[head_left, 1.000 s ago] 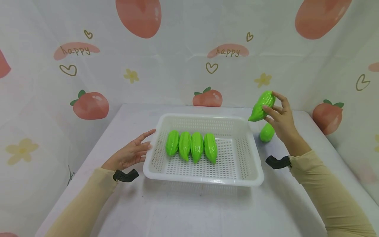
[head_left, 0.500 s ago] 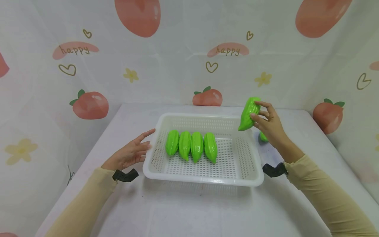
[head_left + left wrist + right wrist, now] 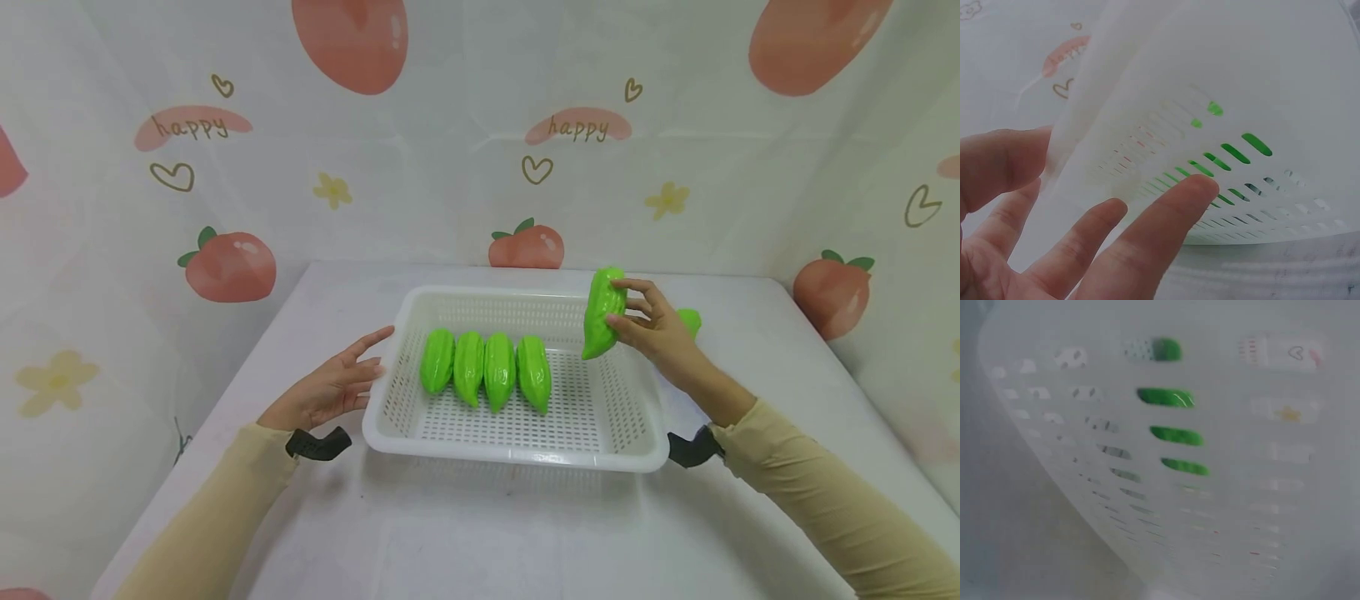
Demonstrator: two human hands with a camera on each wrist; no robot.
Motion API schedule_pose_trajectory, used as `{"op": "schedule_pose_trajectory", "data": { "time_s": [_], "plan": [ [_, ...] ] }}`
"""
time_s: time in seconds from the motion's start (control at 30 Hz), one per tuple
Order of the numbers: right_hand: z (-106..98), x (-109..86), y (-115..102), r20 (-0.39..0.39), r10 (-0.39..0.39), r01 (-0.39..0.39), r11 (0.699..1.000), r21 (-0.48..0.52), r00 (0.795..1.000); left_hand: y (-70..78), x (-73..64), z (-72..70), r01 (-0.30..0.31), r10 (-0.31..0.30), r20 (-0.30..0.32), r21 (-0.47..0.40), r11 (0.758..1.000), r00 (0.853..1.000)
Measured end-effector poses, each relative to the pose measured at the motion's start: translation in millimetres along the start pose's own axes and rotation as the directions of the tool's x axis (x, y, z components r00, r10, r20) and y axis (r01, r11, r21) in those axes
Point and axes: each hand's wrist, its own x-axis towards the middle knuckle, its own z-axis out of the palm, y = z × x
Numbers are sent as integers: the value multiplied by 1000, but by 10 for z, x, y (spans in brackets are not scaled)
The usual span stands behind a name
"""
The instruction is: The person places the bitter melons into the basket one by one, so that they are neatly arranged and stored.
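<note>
My right hand (image 3: 662,333) pinches a shiny green ridged bitter melon (image 3: 603,313) between thumb and fingers. It is held tilted, pointed end down, above the right part of a white plastic basket (image 3: 517,457). Inside the basket several similar bitter melons (image 3: 468,369) lie side by side in a row toward the left. My left hand (image 3: 330,387) rests with extended fingers against the basket's left side; the left wrist view shows its fingers (image 3: 1169,215) by the slotted wall. In the right wrist view only the basket wall (image 3: 1222,381) shows, with green through its slots.
Another green bitter melon (image 3: 689,322) lies on the white table (image 3: 495,542) right of the basket, partly hidden behind my right hand. A printed cloth backdrop (image 3: 450,192) rises behind the table and at both sides.
My right hand has carried the bitter melon left and down, from beyond the basket's right rim to above its inside. The left hand and the basket have stayed put.
</note>
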Motion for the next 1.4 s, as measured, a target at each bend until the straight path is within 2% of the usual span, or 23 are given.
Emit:
{"op": "schedule_pose_trajectory", "data": {
  "time_s": [0.27,0.5,0.77,0.97,1.4],
  "plan": [
    [87,4,54,76,73,-61,986,-155,994,5,-6,7,12,-12,-1,-23,1000,1000],
    [218,17,72,135,98,-64,970,-234,986,1,4,9,17,-17,-21,-10,1000,1000],
    [311,43,102,157,102,-56,960,-274,982,-3,8,10,18,-18,-37,19,1000,999],
    [379,90,139,171,94,-37,950,-312,981,-4,4,3,9,-9,-19,-8,1000,1000],
    [486,116,152,180,183,-92,902,-421,966,-6,5,-1,2,-2,-15,-11,1000,1000]
  ]
}}
